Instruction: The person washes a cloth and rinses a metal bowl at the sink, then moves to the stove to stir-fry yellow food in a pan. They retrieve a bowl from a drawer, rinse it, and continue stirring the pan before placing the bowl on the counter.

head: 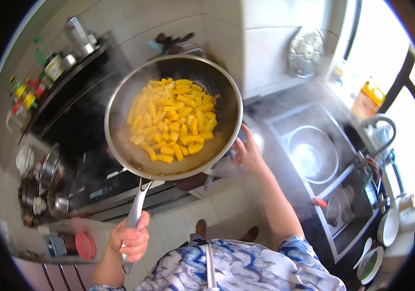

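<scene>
My left hand (130, 236) is closed around the metal handle of a large frying pan (134, 214). The pan is raised over the floor and the edge of the stove, and steam comes off it. Inside lie many chunks of yellow-orange pumpkin or squash (173, 120), with a brownish wet film on the pan's near side. At the right rim is my right hand (248, 151), fingers apart. Some of its fingers pass behind the rim, so whether they grip it is hidden. A shiny metal object (254, 136) shows partly behind the pan, beside that hand.
To the right, a double sink (325, 214) holds a round metal basin (312, 154) in steam. A faucet (378, 134) and a yellow-capped jug (369, 98) stand behind it. At left are the black stove (73, 127), bottles (24, 92) and pots (51, 167). A red basin (85, 246) sits lower left.
</scene>
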Demonstrator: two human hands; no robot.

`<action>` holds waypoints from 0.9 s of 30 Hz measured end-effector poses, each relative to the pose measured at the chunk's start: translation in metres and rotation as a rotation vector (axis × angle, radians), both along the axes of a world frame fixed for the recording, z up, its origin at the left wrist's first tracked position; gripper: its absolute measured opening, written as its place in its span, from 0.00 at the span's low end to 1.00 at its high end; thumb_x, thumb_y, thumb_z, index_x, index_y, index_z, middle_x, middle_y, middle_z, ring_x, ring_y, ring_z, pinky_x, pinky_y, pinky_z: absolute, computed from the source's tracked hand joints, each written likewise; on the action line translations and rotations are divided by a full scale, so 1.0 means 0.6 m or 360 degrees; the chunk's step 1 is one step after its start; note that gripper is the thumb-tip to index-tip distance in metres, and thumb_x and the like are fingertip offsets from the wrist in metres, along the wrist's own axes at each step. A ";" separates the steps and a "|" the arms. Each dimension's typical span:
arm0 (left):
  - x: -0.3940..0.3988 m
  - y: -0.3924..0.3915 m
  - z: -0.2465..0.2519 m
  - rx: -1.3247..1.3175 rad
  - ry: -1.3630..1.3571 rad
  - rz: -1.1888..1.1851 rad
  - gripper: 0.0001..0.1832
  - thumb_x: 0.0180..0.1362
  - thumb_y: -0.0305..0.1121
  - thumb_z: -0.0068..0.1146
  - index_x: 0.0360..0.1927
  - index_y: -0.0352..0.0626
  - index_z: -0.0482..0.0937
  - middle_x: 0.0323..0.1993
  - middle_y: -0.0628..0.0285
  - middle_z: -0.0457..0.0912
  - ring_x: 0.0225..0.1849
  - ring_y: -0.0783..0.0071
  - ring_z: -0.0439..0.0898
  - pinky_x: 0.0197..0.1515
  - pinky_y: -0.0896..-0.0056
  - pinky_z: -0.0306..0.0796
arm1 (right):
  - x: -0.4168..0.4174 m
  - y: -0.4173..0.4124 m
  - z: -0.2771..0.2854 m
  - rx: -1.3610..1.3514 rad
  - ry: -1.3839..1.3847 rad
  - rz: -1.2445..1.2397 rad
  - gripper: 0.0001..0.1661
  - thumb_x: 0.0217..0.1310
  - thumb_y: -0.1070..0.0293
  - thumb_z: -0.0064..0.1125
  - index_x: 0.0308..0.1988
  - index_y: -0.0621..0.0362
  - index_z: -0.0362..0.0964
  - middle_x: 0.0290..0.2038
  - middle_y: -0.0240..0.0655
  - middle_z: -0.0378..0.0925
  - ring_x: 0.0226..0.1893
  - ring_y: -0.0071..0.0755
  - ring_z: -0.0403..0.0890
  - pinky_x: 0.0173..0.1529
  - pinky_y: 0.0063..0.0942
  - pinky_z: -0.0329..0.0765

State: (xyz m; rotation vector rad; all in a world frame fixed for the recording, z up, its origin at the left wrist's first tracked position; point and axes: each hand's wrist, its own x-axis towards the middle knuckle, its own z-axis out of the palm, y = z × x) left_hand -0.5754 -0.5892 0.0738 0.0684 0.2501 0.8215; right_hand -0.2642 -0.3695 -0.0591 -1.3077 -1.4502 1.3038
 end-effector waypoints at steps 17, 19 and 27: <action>-0.230 0.258 0.115 -0.0299 -0.0012 -0.1600 0.06 0.59 0.22 0.42 0.36 0.44 0.59 0.11 0.71 0.55 0.09 0.83 0.59 0.13 0.75 0.59 | 0.199 -0.399 0.251 0.0165 -0.1505 -0.1796 0.11 0.59 0.73 0.50 0.41 0.64 0.74 0.31 0.43 0.79 0.26 0.37 0.82 0.33 0.32 0.78; -0.236 0.296 0.108 -0.0459 -0.0144 -0.1730 0.05 0.59 0.21 0.38 0.38 0.42 0.60 0.12 0.73 0.57 0.10 0.83 0.63 0.16 0.74 0.65 | 0.215 -0.397 0.290 0.0355 -0.1955 -0.1733 0.11 0.58 0.74 0.50 0.41 0.64 0.74 0.36 0.49 0.77 0.38 0.47 0.80 0.44 0.38 0.75; -0.237 0.374 0.198 -0.0543 0.0032 -0.1882 0.05 0.59 0.20 0.39 0.37 0.41 0.60 0.12 0.71 0.59 0.10 0.82 0.64 0.15 0.74 0.64 | 0.250 -0.218 0.360 0.0640 -0.2243 -0.1393 0.19 0.58 0.77 0.42 0.50 0.67 0.66 0.48 0.52 0.72 0.48 0.54 0.73 0.54 0.39 0.70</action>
